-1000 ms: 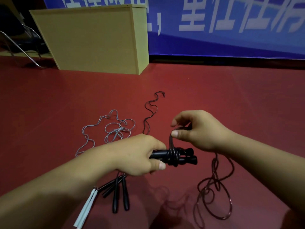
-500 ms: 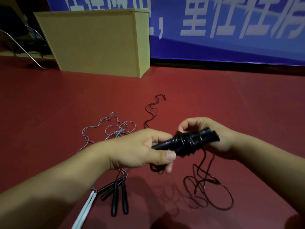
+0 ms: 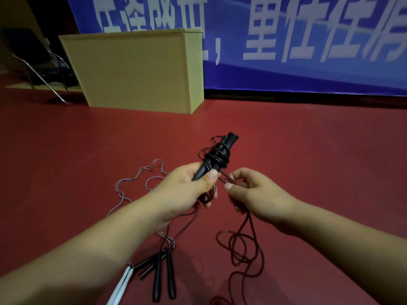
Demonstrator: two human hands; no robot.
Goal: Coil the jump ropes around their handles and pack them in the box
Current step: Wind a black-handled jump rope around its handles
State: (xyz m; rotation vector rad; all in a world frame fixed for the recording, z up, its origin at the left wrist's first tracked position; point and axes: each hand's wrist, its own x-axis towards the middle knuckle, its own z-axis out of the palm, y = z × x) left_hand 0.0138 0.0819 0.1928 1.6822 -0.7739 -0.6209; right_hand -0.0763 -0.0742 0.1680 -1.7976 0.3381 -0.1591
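A dark red floor [image 3: 308,150] fills most of the frame. On it, at upper left, stands a tan box [image 3: 136,71] against the blue banner, with a chair's metal legs [image 3: 41,82] beside it. Left of centre a grey rope [image 3: 141,179] lies in loose loops. At the bottom lie black handles [image 3: 163,276] and white handles [image 3: 121,285] side by side, and a dark rope [image 3: 244,252] loosely piled at lower right.

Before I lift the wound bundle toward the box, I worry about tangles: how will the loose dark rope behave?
Probably floppy: the loose dark rope lies in slack loops on the floor. It will likely trail and snag, since it hangs from the right hand. The turns on the handles look loose and may slip.
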